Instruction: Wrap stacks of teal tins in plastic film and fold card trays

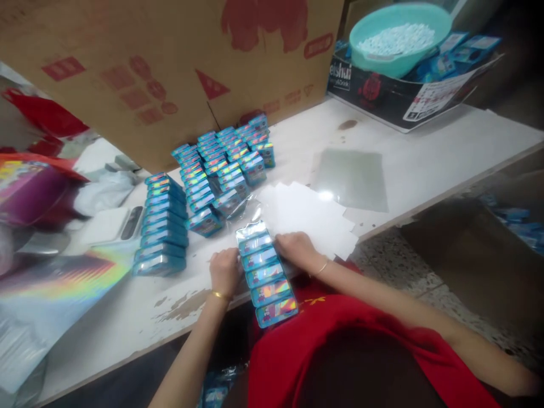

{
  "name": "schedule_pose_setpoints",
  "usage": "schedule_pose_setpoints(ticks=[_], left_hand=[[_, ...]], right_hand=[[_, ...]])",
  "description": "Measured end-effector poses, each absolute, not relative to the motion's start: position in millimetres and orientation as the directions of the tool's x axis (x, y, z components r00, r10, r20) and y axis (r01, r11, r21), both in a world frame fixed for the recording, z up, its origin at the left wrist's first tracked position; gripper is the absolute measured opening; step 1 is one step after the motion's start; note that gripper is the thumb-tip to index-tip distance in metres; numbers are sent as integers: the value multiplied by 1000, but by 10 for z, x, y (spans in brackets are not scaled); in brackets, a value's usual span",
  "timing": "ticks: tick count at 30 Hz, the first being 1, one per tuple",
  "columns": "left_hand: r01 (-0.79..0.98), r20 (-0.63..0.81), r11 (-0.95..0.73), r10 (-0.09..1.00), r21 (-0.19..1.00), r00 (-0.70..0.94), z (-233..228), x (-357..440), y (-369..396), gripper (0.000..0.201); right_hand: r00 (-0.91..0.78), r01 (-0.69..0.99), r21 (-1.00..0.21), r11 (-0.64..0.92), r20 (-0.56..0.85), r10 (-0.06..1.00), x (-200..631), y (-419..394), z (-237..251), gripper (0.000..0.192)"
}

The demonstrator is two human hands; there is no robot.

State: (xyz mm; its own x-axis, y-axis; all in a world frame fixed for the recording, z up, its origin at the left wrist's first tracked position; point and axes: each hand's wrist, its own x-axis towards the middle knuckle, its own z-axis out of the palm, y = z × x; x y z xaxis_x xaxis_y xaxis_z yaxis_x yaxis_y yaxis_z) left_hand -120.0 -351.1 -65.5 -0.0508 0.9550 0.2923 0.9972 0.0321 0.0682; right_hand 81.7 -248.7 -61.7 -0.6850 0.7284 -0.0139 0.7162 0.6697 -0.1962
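— Hands?
— Left hand (224, 273) and right hand (297, 249), wrists bent, fingers curled, grip a row of boxes (264, 274) from both sides at the table (425, 158) edge.
— Beyond?
— More stacks (164, 226), a carton (170, 68), a basin (399, 34).

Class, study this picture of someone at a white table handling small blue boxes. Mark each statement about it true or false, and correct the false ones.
1. Both hands, left hand and right hand, touch the row of blue boxes. True.
2. The teal basin is empty. False: it holds small white pieces.
3. More blue boxes stand before a cardboard carton. True.
4. The white sheets lie left of the left hand. False: they lie by the right hand.
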Motion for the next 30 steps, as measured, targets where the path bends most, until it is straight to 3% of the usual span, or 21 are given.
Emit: schedule_pose_setpoints(ticks=[3,6,17,22,24,30], left_hand=[[976,207,175,958,128,-199,-708,-1165,-3503,13],[957,140,220,959,187,-248,-749,-1150,-3493,16],[955,54,-72,997,288,59,-655,-1144,-3888,29],[903,119,-183,982,388,148,-598,-961,-4225,27],[893,131,-204,978,401,165,-597,-865,-4358,27],[857,126,-292,956,424,264,-637,-568,-4763,26]], right_hand=[[-671,733,-196,651,-52,739,807,-2474,-625,36],[-680,728,-204,655,-94,727,790,-2462,-641,31],[-738,669,-254,698,-125,663,922,-2721,-486,32],[-755,654,-246,716,-145,639,1071,-2909,-409,30],[-789,613,-241,752,-155,594,1161,-2991,-405,28],[-917,384,-312,869,-235,321,1437,-3138,-342,29]])
